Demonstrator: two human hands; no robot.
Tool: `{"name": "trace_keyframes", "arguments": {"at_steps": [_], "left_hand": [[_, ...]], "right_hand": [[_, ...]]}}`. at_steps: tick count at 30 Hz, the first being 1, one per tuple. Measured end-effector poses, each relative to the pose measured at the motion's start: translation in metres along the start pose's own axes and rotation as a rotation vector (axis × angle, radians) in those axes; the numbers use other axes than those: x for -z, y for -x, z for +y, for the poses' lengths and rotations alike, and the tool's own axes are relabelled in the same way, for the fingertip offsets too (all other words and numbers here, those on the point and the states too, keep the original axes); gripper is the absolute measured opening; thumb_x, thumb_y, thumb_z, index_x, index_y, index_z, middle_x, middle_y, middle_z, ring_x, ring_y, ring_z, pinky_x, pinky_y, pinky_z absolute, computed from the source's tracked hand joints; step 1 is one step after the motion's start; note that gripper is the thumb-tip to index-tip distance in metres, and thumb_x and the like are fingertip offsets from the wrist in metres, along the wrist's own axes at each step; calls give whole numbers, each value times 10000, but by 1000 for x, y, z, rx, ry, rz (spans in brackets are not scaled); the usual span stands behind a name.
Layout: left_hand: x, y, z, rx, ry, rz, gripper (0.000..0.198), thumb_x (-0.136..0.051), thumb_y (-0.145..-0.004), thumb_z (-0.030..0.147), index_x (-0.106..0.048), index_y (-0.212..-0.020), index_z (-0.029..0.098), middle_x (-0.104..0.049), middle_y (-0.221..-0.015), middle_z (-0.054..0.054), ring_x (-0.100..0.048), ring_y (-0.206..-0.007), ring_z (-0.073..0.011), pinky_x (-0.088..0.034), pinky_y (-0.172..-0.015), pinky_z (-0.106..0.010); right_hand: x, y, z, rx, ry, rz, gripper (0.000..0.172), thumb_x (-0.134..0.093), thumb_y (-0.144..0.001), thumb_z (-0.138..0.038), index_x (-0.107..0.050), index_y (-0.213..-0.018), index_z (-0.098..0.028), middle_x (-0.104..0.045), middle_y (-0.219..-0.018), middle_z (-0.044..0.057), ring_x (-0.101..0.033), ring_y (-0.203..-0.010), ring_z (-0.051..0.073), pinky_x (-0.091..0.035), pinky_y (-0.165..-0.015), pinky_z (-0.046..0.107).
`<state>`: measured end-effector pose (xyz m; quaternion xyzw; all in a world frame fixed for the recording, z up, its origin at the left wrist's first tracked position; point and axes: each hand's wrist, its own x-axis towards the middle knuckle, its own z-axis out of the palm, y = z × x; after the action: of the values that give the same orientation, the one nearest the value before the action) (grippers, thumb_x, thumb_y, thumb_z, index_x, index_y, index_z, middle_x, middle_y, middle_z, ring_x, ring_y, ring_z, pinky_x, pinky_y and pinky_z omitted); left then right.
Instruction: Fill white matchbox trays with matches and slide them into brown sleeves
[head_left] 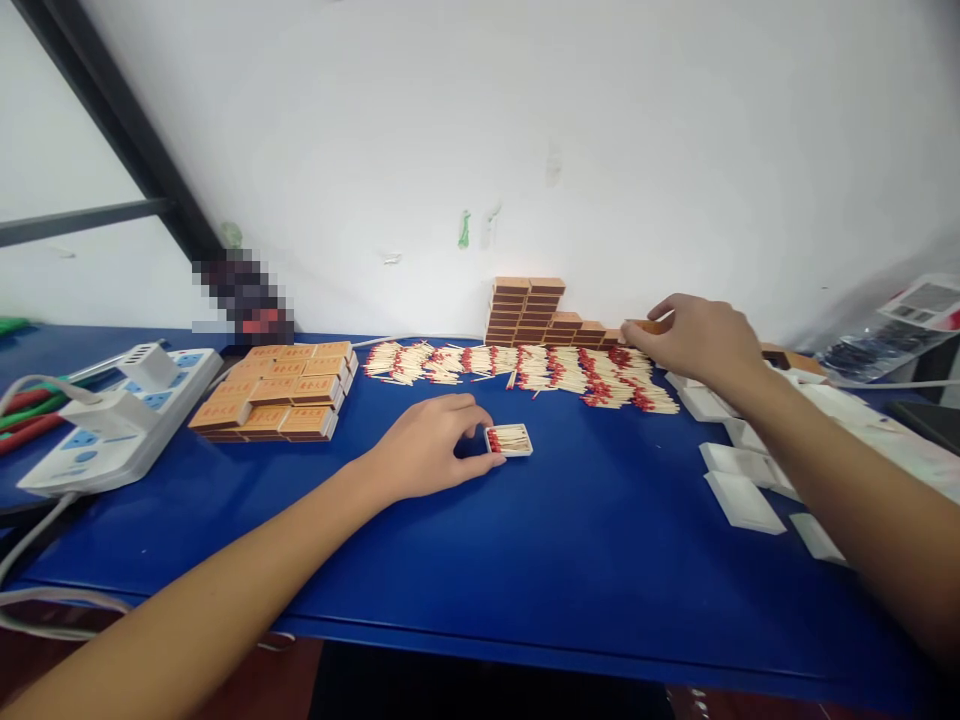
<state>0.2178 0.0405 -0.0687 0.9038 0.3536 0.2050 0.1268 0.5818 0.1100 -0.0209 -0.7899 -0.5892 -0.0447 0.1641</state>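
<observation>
On the blue table my left hand (431, 447) grips the left end of a small white matchbox tray (516, 441) between thumb and fingers. Red-tipped matches lie in the tray. Further back on the right, my right hand (697, 338) has its thumb and fingers closed around an orange matchbox sleeve (651, 327), partly hidden by the fingers. Just left of it stands a stepped stack of matchbox sleeves (525, 312) against the wall. Loose matches (551, 370) lie in a long row in front of that stack.
Closed-looking orange matchboxes (274, 390) are piled on the left. Beyond them lies a white power strip (161, 425) with plugs and cables. Several white trays (742, 500) are scattered under my right forearm. A clear plastic bag (877, 335) sits at the far right.
</observation>
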Motion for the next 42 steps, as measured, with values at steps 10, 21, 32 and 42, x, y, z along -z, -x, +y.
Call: {"name": "trace_keyframes", "arguments": {"at_steps": [10, 21, 32, 42], "left_hand": [[-8, -6, -8, 31, -4, -13, 260, -802, -975, 428, -776, -1116, 212, -693, -952, -28, -663, -872, -207, -492, -767, -336], [-22, -17, -11, -16, 43, -3, 313, -815, -980, 430, -788, -1160, 175, -690, -972, -47, -658, -900, -215, -519, -812, -358], [-20, -14, -11, -7, 110, 17, 269, -837, -967, 389, -796, -1144, 190, -744, -978, -44, -688, -901, -206, -528, -810, -337], [-16, -15, -15, -12, 255, 56, 277, -891, -936, 360, -829, -1161, 210, -795, -973, -23, -731, -870, -174, -545, -798, -288]], "right_hand": [[-19, 94, -28, 518, -99, -315, 500, -610, -967, -726, -745, -903, -248, -767, -805, 62, -680, -704, 237, -432, -606, 347], [-24, 88, -9, 790, -277, -390, 308, -781, -921, -551, -759, -1014, -258, -767, -903, 54, -678, -763, 224, -471, -647, 337], [-31, 96, -15, 828, -398, -345, 303, -780, -953, -529, -748, -1083, -257, -732, -916, 29, -650, -769, 198, -486, -672, 337], [-38, 93, -14, 891, -506, -179, 315, -786, -994, -515, -731, -1153, -248, -694, -1010, 48, -630, -849, 200, -506, -725, 333]]}}
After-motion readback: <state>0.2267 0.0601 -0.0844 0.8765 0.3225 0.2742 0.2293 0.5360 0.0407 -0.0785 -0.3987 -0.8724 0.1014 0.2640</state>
